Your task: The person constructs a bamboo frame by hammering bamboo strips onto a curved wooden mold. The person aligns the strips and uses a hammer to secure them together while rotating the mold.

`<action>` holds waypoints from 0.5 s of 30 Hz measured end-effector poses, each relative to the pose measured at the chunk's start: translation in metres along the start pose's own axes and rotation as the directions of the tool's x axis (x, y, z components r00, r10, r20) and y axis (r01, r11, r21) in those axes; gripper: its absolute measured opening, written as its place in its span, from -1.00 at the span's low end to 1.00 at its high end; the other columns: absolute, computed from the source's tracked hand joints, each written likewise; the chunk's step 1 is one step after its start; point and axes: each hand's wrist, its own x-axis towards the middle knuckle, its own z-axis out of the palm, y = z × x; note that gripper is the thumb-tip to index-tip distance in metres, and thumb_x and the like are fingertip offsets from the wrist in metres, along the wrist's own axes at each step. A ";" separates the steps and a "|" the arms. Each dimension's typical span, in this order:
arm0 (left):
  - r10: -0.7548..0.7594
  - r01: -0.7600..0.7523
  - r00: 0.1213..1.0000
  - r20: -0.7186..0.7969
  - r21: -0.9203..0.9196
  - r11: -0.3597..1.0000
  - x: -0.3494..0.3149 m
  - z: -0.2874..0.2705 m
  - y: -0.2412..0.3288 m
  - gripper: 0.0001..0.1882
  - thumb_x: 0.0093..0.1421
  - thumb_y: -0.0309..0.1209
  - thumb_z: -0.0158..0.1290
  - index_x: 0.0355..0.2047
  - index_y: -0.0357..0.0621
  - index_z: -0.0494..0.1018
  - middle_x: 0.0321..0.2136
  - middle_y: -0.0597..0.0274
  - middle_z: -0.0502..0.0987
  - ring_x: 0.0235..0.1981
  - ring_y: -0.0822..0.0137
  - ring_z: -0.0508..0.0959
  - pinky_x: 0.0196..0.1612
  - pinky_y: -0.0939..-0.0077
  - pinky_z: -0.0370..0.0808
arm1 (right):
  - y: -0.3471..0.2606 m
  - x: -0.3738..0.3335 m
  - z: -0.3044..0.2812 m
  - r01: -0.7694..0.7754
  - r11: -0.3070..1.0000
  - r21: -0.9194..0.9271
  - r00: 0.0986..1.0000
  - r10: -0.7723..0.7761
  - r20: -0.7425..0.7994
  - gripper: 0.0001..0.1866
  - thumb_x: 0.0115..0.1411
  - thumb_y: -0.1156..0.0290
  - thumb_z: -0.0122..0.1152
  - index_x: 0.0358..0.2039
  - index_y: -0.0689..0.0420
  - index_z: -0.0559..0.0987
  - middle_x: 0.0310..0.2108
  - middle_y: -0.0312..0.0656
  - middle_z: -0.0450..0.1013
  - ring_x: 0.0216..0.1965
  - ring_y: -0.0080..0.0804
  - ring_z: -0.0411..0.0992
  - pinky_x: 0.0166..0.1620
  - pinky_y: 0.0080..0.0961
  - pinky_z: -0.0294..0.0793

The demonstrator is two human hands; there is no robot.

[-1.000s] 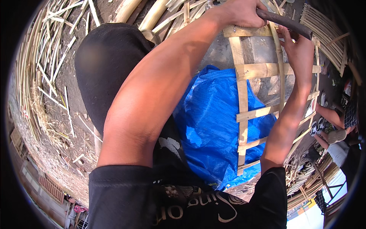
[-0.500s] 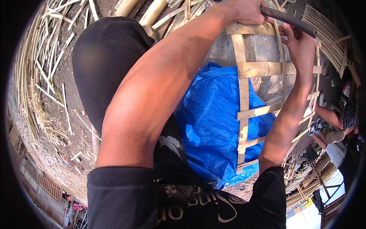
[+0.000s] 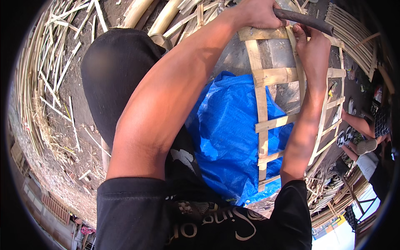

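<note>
My left hand (image 3: 259, 14) is closed around a dark, slightly curved rod (image 3: 306, 20) at the far edge of a bamboo lattice. The rod reaches right, above my right hand (image 3: 313, 41). Fingers of my right hand are bent and pinched at an upright bamboo strip (image 3: 299, 62), near its crossing with the far crosspiece; part of the grip is hidden. Flat pale strips cross one another to form the lattice (image 3: 273, 76). Beneath its left side, a blue woven plastic sheet (image 3: 227, 125) spreads between the lattice and my leg.
My knee (image 3: 118, 71) in dark cloth is at left. Loose bamboo strips (image 3: 50, 62) litter the ground there, with thick bamboo poles (image 3: 166, 16) beyond. A slatted bamboo panel (image 3: 352, 39) lies at far right. Another person's legs (image 3: 360, 125) show at the right edge.
Both hands, the rod and the lattice appear slightly further left. The pinched strip shows more of its flat face. Another upright strip has come into sight beside my right forearm.
</note>
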 end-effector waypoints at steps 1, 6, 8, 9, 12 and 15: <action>-0.017 0.017 1.000 0.008 0.004 1.000 0.000 0.001 0.001 -0.80 -0.06 -0.37 0.17 -0.50 -0.26 0.66 -0.58 -0.12 0.61 -0.49 0.11 0.66 -0.33 0.20 0.55 | -0.002 -0.003 0.000 0.020 1.000 -0.009 1.000 -0.020 -0.006 -0.82 0.27 0.45 0.25 -0.23 0.31 0.66 -0.38 0.13 0.61 -0.32 0.03 0.63 -0.22 -0.28 0.56; 0.014 -0.016 0.999 0.038 0.051 0.999 0.002 0.000 0.000 -0.80 -0.04 -0.36 0.17 -0.51 -0.26 0.65 -0.60 -0.08 0.61 -0.52 0.15 0.64 -0.35 0.22 0.53 | 0.005 -0.008 0.006 0.023 0.999 0.047 0.997 -0.019 -0.070 -0.80 0.26 0.43 0.26 -0.22 0.31 0.67 -0.37 0.13 0.61 -0.34 0.05 0.62 -0.21 -0.29 0.56; 0.045 -0.049 0.997 0.070 0.055 0.997 0.003 0.003 -0.002 -0.81 -0.03 -0.37 0.16 -0.50 -0.26 0.64 -0.60 -0.05 0.61 -0.53 0.17 0.62 -0.36 0.23 0.52 | 0.005 -0.010 0.005 0.011 0.997 0.070 0.995 -0.004 -0.099 -0.80 0.25 0.42 0.29 -0.23 0.30 0.68 -0.37 0.10 0.62 -0.36 -0.02 0.63 -0.24 -0.32 0.56; 0.051 -0.052 0.996 0.067 0.022 0.998 0.003 0.005 -0.004 -0.81 -0.02 -0.37 0.15 -0.50 -0.25 0.64 -0.61 -0.03 0.60 -0.54 0.18 0.61 -0.37 0.24 0.51 | 0.004 -0.011 0.005 -0.022 0.995 0.101 0.994 0.032 -0.100 -0.79 0.24 0.41 0.31 -0.23 0.30 0.68 -0.37 0.09 0.63 -0.38 -0.07 0.64 -0.25 -0.33 0.57; 0.034 -0.033 0.997 0.074 -0.015 0.999 0.002 0.005 -0.006 -0.81 -0.01 -0.39 0.13 -0.46 -0.24 0.64 -0.62 0.01 0.59 -0.53 0.23 0.59 -0.37 0.28 0.49 | 0.001 -0.013 0.007 -0.116 0.973 0.200 0.989 0.131 -0.066 -0.78 0.22 0.38 0.36 -0.25 0.29 0.69 -0.38 0.02 0.65 -0.41 -0.25 0.64 -0.28 -0.39 0.57; -0.001 0.001 0.996 0.084 0.001 1.000 0.002 0.006 -0.004 -0.80 0.01 -0.39 0.11 -0.40 -0.22 0.63 -0.58 0.03 0.60 -0.49 0.29 0.58 -0.35 0.32 0.48 | 0.006 -0.015 0.011 -0.116 0.958 0.264 0.989 0.136 -0.059 -0.78 0.21 0.36 0.39 -0.26 0.27 0.70 -0.40 -0.04 0.65 -0.44 -0.38 0.62 -0.30 -0.45 0.56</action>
